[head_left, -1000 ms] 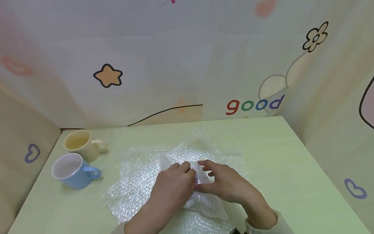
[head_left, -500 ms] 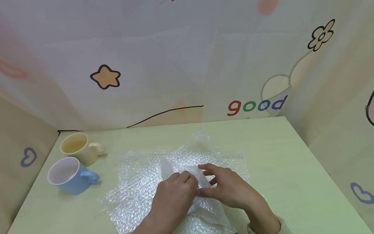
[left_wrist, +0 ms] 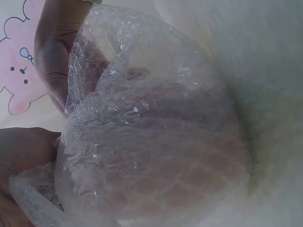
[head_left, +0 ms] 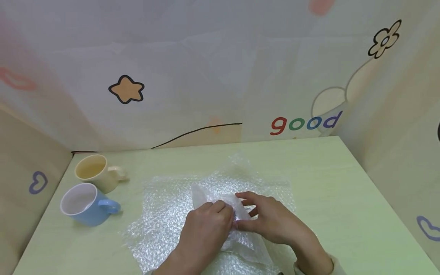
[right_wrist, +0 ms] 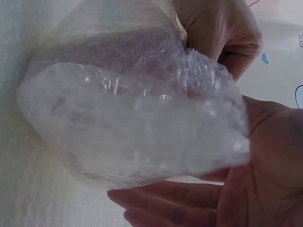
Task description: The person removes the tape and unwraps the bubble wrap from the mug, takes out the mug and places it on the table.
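A rounded pinkish object is wrapped in a bundle of clear bubble wrap [head_left: 252, 246], with its kind hidden by the layers. My left hand [head_left: 205, 231] grips the bundle's gathered top. Opposite it, my right hand [head_left: 275, 220] cups the bundle's side, thumb at the folded wrap close to the left fingers. In the left wrist view, a faint crisscross pattern shows through the bundle [left_wrist: 170, 142]. Loose wrap puffs out of the bundle [right_wrist: 128, 127] in the right wrist view, where long right fingers [right_wrist: 175, 196] lie along its underside.
A bubble wrap sheet [head_left: 168, 217] lies spread under the bundle on the pale green table [head_left: 330, 183]. A blue mug [head_left: 91, 212] and a cream mug [head_left: 106, 181] stand close together at the left. A printed cloth [head_left: 185, 76] hangs behind.
The head view has shifted slightly. Both hands keep nearly the same place on the bundle; the right fingers have moved only a little.
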### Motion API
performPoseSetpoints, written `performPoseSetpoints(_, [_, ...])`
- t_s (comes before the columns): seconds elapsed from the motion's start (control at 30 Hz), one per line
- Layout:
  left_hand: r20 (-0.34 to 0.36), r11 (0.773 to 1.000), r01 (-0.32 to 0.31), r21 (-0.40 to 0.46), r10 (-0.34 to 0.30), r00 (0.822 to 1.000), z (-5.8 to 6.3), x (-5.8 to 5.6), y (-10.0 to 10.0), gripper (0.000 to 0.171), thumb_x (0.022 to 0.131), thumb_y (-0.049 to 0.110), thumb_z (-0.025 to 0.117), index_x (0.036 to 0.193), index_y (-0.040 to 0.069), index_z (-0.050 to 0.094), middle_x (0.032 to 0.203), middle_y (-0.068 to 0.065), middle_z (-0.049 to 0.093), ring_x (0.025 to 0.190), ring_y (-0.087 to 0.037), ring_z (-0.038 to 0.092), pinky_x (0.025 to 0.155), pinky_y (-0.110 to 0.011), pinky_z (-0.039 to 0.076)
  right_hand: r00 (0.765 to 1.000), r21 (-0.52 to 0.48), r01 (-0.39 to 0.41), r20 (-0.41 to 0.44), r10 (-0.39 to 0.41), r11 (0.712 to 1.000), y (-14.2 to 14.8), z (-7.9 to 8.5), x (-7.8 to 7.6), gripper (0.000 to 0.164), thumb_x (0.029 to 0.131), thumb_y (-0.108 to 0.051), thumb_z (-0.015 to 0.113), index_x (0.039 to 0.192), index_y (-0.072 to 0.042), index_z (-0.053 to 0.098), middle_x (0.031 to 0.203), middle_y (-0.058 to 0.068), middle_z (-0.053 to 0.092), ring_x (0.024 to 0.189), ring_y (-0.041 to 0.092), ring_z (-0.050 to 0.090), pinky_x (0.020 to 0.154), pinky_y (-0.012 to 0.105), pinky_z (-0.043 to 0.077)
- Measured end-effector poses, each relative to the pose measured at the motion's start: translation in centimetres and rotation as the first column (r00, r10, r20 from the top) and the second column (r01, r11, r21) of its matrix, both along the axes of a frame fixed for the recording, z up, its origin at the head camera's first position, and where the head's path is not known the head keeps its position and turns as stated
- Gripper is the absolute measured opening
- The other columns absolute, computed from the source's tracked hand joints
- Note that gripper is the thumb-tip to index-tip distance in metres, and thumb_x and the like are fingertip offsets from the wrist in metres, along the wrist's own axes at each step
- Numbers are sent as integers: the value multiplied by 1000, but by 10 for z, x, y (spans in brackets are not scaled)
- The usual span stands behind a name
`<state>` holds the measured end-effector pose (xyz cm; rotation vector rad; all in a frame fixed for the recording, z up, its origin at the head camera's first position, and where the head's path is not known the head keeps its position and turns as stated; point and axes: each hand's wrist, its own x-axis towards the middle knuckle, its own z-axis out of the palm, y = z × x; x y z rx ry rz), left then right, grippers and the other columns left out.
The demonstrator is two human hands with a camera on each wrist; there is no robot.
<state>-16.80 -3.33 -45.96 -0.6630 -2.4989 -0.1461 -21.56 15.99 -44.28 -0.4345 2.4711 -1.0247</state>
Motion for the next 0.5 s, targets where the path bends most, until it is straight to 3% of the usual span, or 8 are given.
performPoseSetpoints(0.27, [21, 997, 12, 75, -14, 1000, 3, -3, -2, 13, 82, 17, 86, 76, 15, 75, 69, 9, 66, 50, -1, 41, 47, -15, 44, 1000, -8, -7, 20, 7, 1000, 0, 0, -2, 74, 80, -45, 87, 144, -23, 59, 135, 7, 69, 111, 27, 71, 78, 39, 62])
performPoseSetpoints(0.5, [60, 985, 48, 168, -59, 996, 5, -5, -4, 14, 83, 12, 83, 76, 13, 71, 66, 8, 60, 52, 1, 34, 47, -11, 39, 1000, 16, -15, 6, 15, 1000, 3, 2, -3, 74, 80, -49, 86, 144, -26, 58, 132, 6, 71, 111, 24, 71, 81, 39, 60])
